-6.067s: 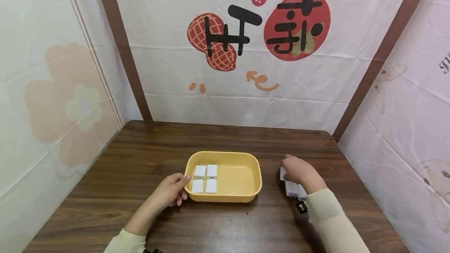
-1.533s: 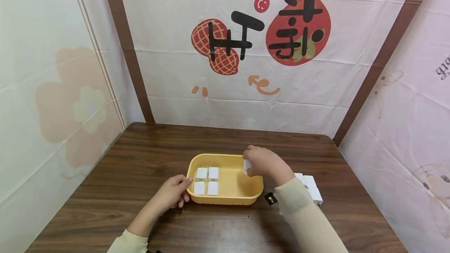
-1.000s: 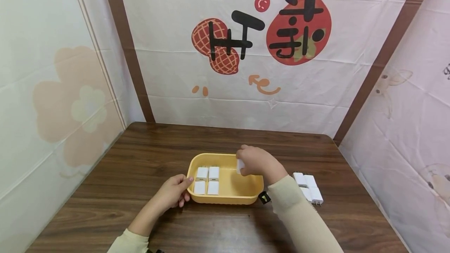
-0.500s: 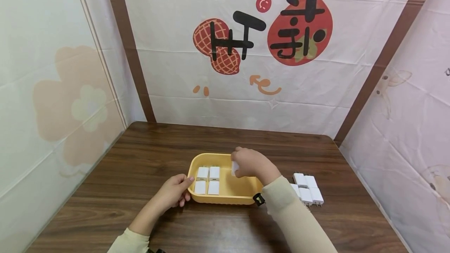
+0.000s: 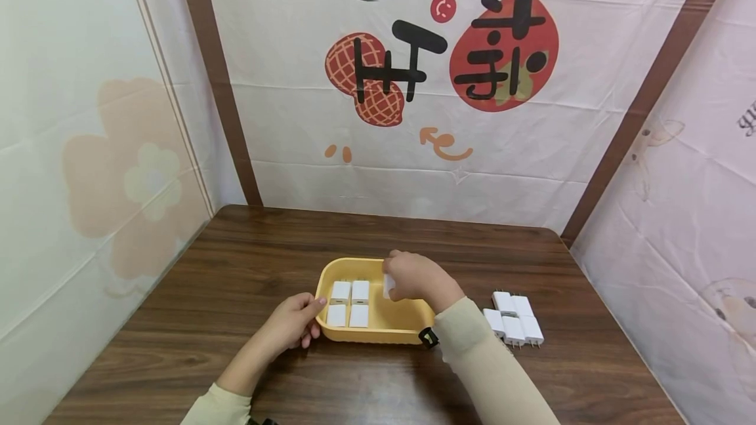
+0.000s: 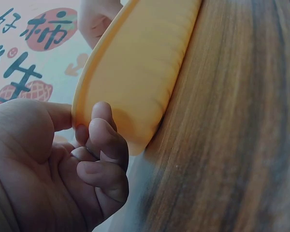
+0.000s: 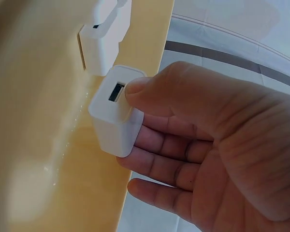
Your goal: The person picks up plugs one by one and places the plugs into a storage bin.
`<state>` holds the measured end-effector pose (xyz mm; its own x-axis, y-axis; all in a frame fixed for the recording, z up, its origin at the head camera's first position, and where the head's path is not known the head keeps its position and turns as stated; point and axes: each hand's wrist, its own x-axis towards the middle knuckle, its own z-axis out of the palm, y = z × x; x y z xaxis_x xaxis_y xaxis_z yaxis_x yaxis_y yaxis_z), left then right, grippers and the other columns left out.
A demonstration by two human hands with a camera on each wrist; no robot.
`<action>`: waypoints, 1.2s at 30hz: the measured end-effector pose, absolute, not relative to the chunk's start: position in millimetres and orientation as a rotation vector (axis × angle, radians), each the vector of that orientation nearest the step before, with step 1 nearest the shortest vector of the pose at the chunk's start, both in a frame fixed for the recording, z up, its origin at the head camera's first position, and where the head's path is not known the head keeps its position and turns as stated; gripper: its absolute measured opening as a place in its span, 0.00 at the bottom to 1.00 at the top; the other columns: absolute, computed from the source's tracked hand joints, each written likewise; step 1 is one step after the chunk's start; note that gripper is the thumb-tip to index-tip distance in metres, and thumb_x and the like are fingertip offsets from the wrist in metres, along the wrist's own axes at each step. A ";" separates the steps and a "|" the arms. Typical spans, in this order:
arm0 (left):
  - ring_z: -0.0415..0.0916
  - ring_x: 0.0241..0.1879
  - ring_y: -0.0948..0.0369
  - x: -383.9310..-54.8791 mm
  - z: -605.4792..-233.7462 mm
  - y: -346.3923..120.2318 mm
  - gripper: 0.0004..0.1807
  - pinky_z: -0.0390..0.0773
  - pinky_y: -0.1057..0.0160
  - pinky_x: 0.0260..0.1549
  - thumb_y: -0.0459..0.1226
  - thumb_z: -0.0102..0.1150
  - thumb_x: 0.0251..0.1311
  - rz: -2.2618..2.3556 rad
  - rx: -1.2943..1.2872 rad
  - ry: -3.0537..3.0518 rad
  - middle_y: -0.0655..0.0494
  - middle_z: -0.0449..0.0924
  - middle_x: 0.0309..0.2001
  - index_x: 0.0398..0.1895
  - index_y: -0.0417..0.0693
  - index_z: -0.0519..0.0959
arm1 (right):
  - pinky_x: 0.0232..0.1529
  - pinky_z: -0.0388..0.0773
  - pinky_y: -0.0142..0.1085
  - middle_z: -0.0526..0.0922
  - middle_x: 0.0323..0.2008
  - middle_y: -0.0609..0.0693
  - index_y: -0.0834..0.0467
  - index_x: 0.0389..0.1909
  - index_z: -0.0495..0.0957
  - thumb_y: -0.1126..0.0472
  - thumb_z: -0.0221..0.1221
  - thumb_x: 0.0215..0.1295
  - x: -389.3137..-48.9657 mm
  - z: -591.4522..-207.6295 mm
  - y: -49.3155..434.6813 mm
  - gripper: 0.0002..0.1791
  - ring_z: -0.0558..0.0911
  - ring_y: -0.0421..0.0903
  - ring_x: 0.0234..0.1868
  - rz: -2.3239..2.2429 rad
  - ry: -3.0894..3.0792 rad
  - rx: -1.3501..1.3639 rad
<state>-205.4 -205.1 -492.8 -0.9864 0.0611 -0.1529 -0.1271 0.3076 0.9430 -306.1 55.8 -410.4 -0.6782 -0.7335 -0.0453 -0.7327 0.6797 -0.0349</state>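
Observation:
A white USB charger (image 5: 387, 285) is held by my right hand (image 5: 416, 276) over the inside of a yellow plastic tray (image 5: 378, 335). In the right wrist view the thumb presses on that charger beside its USB port, and fingers lie along its side. Several white chargers (image 5: 359, 315) lie in two rows at the tray's left end. My left hand (image 5: 289, 322) grips the tray's left rim, thumb on top; the left wrist view shows its other fingers curled against the outer wall (image 6: 135, 72).
More white plug chargers (image 5: 512, 328) lie in a cluster on the dark wooden table (image 5: 354, 385), right of the tray, prongs showing. A black strap piece (image 5: 428, 338) hangs by the right sleeve. Printed cloth (image 5: 295, 117) walls the table's back and sides.
My right hand was at the cluster on the right, then carried one charger over the tray. Within the last second it moved further left and slightly down. The left hand still grips the rim.

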 end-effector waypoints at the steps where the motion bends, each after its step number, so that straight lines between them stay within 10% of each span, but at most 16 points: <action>1: 0.71 0.14 0.61 -205.5 -492.8 -205.1 0.20 0.62 0.68 0.11 0.49 0.49 0.78 1.756 -0.060 2.410 0.52 0.77 0.21 0.40 0.39 0.74 | 0.33 0.73 0.35 0.74 0.33 0.44 0.55 0.37 0.81 0.61 0.70 0.55 -305.8 -410.5 55.2 0.10 0.73 0.42 0.30 -0.020 2.826 -1.234; 24: 0.70 0.13 0.60 -206.4 -496.1 -205.3 0.21 0.63 0.67 0.11 0.51 0.51 0.77 1.775 -0.052 2.417 0.52 0.76 0.21 0.40 0.39 0.74 | 0.28 0.69 0.33 0.73 0.30 0.44 0.55 0.34 0.80 0.65 0.69 0.54 -304.3 -425.8 40.7 0.09 0.69 0.41 0.27 0.016 2.812 -1.217; 36: 0.70 0.13 0.61 -206.5 -495.7 -204.3 0.21 0.63 0.67 0.12 0.50 0.51 0.77 1.778 -0.072 2.406 0.52 0.76 0.21 0.39 0.39 0.74 | 0.37 0.75 0.34 0.82 0.47 0.50 0.57 0.47 0.83 0.62 0.69 0.60 -307.0 -436.7 36.1 0.14 0.74 0.41 0.34 0.040 2.819 -1.152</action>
